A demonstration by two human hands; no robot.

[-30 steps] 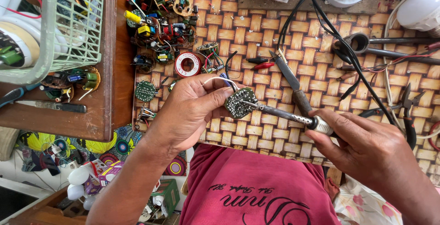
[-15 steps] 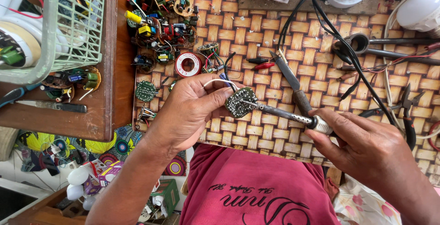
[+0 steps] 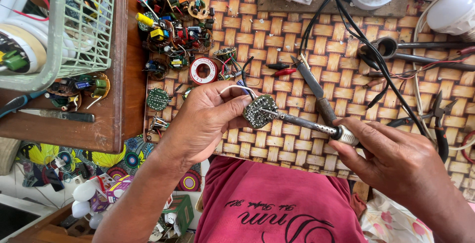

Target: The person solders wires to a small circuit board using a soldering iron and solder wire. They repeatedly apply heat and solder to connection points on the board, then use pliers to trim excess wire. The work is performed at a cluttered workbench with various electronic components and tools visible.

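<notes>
My left hand [image 3: 208, 119] pinches a small round green circuit board [image 3: 259, 111] with white and dark wires curling off its top. My right hand [image 3: 396, 159] grips the handle of a soldering iron [image 3: 309, 123]. The iron's metal tip rests on the solder side of the board. Both hands hover over a woven mat [image 3: 277, 40], above my lap in a dark red shirt [image 3: 272, 203].
A heap of small circuit boards and parts [image 3: 170, 20] and a red solder reel [image 3: 204, 71] lie at the mat's left. A green wire basket [image 3: 79, 25] sits on a wooden board. Black cables, pliers [image 3: 440, 124], a screwdriver [image 3: 314, 87] and white bulb housings [image 3: 450, 13] lie to the right.
</notes>
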